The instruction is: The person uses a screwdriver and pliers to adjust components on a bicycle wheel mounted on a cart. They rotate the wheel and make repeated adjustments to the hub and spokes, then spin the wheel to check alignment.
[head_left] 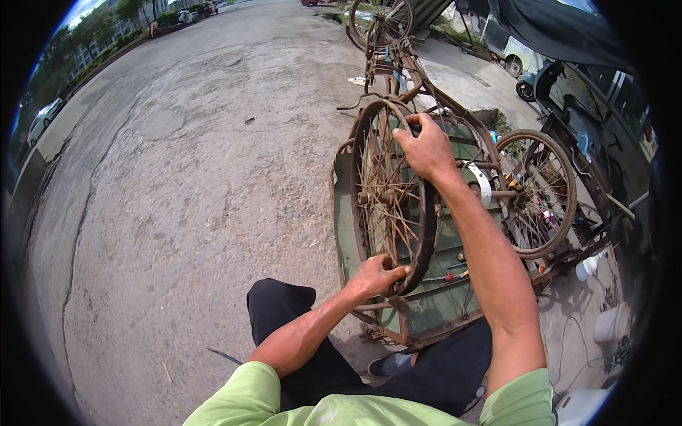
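A rusty spoked wheel (pixel 388 198) stands upright on edge in front of me, over the green bed (pixel 433 312) of an upturned cargo tricycle. A dark tyre runs along the wheel's right side. At the top of the rim my right hand (pixel 428 148) is closed, with its thumb on the near side and its fingers bent over. My left hand (pixel 378 277) grips the bottom of the rim, its thumb lying along the right edge. On the bed, just right of the lower rim, lies a thin tool with a red handle (pixel 450 277).
Another spoked wheel (pixel 522 193) is mounted on the tricycle at right. The front wheel (pixel 381 21) points upward at the far end. A white bucket (pixel 609 324) and loose wires stand at lower right. A scooter (pixel 558 89) is parked behind. Cracked concrete (pixel 192 199) spreads left.
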`<state>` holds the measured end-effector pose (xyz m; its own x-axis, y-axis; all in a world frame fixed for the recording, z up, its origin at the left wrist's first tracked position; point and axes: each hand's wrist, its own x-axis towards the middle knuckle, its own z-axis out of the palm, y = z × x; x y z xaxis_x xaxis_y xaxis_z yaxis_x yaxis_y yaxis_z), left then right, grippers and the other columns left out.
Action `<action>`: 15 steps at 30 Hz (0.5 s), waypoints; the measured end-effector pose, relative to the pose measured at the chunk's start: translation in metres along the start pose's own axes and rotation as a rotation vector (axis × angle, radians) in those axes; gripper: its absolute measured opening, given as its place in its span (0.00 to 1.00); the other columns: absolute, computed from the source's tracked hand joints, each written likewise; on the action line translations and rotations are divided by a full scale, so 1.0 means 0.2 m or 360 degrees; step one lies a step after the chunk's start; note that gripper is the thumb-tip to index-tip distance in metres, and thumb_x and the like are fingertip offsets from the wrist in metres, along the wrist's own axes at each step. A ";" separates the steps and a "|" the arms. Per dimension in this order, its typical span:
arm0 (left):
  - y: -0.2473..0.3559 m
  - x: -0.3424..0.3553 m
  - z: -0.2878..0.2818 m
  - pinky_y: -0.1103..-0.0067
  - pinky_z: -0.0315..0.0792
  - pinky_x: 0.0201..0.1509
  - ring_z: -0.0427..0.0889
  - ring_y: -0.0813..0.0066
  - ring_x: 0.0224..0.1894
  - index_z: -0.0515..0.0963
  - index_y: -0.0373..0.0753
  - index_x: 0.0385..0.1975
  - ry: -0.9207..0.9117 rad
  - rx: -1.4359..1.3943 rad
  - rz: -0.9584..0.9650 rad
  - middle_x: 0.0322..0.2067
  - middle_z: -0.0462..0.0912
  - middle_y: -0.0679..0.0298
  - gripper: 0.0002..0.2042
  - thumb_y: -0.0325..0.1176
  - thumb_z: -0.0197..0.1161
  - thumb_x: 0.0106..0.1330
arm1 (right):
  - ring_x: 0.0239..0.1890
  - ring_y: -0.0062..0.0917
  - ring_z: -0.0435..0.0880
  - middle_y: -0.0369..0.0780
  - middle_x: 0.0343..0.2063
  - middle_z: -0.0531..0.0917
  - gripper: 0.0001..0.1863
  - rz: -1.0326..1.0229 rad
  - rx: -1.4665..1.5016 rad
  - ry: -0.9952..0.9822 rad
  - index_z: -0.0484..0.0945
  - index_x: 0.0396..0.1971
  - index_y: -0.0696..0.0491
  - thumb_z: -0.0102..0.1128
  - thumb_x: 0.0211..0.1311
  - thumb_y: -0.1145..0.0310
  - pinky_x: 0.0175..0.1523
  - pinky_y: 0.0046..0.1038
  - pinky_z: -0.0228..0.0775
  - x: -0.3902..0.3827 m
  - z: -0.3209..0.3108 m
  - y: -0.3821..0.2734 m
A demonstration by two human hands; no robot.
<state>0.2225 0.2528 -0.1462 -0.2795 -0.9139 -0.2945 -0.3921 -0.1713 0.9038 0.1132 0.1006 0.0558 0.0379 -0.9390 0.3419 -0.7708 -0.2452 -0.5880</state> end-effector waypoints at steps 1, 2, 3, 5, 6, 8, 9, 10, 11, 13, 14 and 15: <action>-0.01 0.01 0.01 0.69 0.78 0.37 0.85 0.71 0.30 0.81 0.28 0.49 0.0003 0.0003 0.0021 0.33 0.87 0.54 0.25 0.50 0.68 0.72 | 0.57 0.43 0.87 0.50 0.53 0.88 0.30 -0.0001 -0.0007 0.0006 0.80 0.58 0.56 0.66 0.62 0.49 0.64 0.42 0.75 0.00 0.00 0.01; -0.02 0.01 0.01 0.69 0.78 0.38 0.86 0.69 0.31 0.82 0.27 0.49 0.0016 0.0010 0.0038 0.34 0.88 0.53 0.26 0.51 0.67 0.72 | 0.57 0.43 0.87 0.50 0.53 0.88 0.30 -0.0011 -0.0001 0.0006 0.80 0.57 0.56 0.66 0.62 0.50 0.63 0.42 0.76 0.00 0.00 0.01; -0.03 0.02 0.01 0.68 0.79 0.40 0.86 0.68 0.32 0.82 0.27 0.49 0.0029 0.0016 0.0056 0.35 0.88 0.52 0.27 0.53 0.66 0.71 | 0.56 0.43 0.87 0.50 0.52 0.88 0.30 -0.0020 0.0006 0.0005 0.80 0.57 0.56 0.66 0.62 0.50 0.63 0.42 0.76 0.01 0.00 0.00; -0.03 0.01 0.01 0.65 0.79 0.46 0.88 0.59 0.38 0.83 0.26 0.48 0.0003 -0.0053 -0.0019 0.38 0.89 0.46 0.31 0.56 0.67 0.69 | 0.56 0.43 0.87 0.50 0.52 0.88 0.29 -0.0023 0.0011 0.0005 0.80 0.57 0.55 0.65 0.62 0.50 0.63 0.42 0.76 0.01 0.00 0.00; -0.02 0.01 0.01 0.64 0.79 0.49 0.89 0.55 0.42 0.83 0.25 0.47 -0.0013 -0.0088 -0.0054 0.39 0.89 0.43 0.32 0.58 0.67 0.67 | 0.56 0.43 0.87 0.50 0.52 0.88 0.29 -0.0016 0.0010 0.0006 0.80 0.56 0.55 0.65 0.62 0.50 0.63 0.42 0.76 0.00 0.00 0.00; -0.04 -0.01 0.07 0.64 0.79 0.50 0.90 0.54 0.42 0.84 0.25 0.46 0.0209 -0.0022 0.0008 0.39 0.89 0.42 0.32 0.57 0.68 0.67 | 0.56 0.43 0.87 0.49 0.52 0.88 0.29 -0.0018 0.0010 0.0016 0.81 0.56 0.54 0.65 0.62 0.50 0.63 0.42 0.76 0.00 0.00 -0.01; -0.04 -0.02 0.10 0.64 0.79 0.51 0.90 0.53 0.43 0.84 0.26 0.46 0.0321 0.0013 0.0041 0.39 0.89 0.42 0.32 0.57 0.68 0.66 | 0.56 0.43 0.87 0.49 0.52 0.88 0.29 -0.0025 0.0011 0.0025 0.81 0.56 0.54 0.65 0.62 0.50 0.63 0.42 0.76 -0.01 0.00 -0.01; -0.05 -0.02 0.10 0.63 0.80 0.50 0.90 0.53 0.42 0.84 0.26 0.45 0.0346 -0.0019 0.0058 0.38 0.89 0.42 0.31 0.56 0.69 0.66 | 0.56 0.43 0.87 0.49 0.52 0.88 0.29 -0.0032 0.0012 0.0034 0.81 0.56 0.54 0.65 0.62 0.50 0.62 0.42 0.76 -0.01 0.00 0.00; -0.04 -0.04 0.10 0.63 0.80 0.49 0.90 0.52 0.42 0.84 0.26 0.44 0.0366 -0.0050 0.0073 0.37 0.90 0.43 0.30 0.56 0.70 0.66 | 0.56 0.43 0.87 0.49 0.52 0.88 0.29 -0.0027 0.0010 0.0037 0.81 0.56 0.54 0.65 0.62 0.50 0.62 0.42 0.76 -0.01 0.00 0.00; -0.05 -0.05 0.11 0.64 0.80 0.46 0.90 0.54 0.39 0.85 0.26 0.41 0.0442 -0.0061 0.0143 0.35 0.90 0.45 0.28 0.53 0.71 0.65 | 0.56 0.43 0.87 0.49 0.52 0.88 0.29 -0.0016 0.0006 0.0042 0.81 0.56 0.54 0.65 0.62 0.50 0.62 0.42 0.77 -0.02 0.00 0.00; -0.06 -0.05 0.13 0.65 0.80 0.44 0.90 0.57 0.38 0.85 0.27 0.40 0.0503 -0.0040 0.0196 0.34 0.90 0.46 0.26 0.51 0.72 0.66 | 0.56 0.43 0.87 0.48 0.52 0.88 0.29 -0.0014 0.0012 0.0021 0.81 0.56 0.54 0.64 0.62 0.50 0.62 0.43 0.77 -0.02 -0.01 0.00; -0.07 -0.05 0.14 0.67 0.80 0.42 0.90 0.59 0.36 0.84 0.28 0.39 0.0564 -0.0019 0.0248 0.33 0.90 0.48 0.23 0.49 0.72 0.66 | 0.56 0.43 0.87 0.48 0.52 0.88 0.28 -0.0017 0.0024 0.0019 0.81 0.56 0.54 0.64 0.62 0.50 0.62 0.43 0.76 -0.03 -0.01 -0.01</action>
<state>0.2067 0.2742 -0.1649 -0.0139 -0.9995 -0.0294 -0.3579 -0.0225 0.9335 0.1129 0.1061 0.0557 0.0387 -0.9334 0.3568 -0.7607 -0.2590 -0.5951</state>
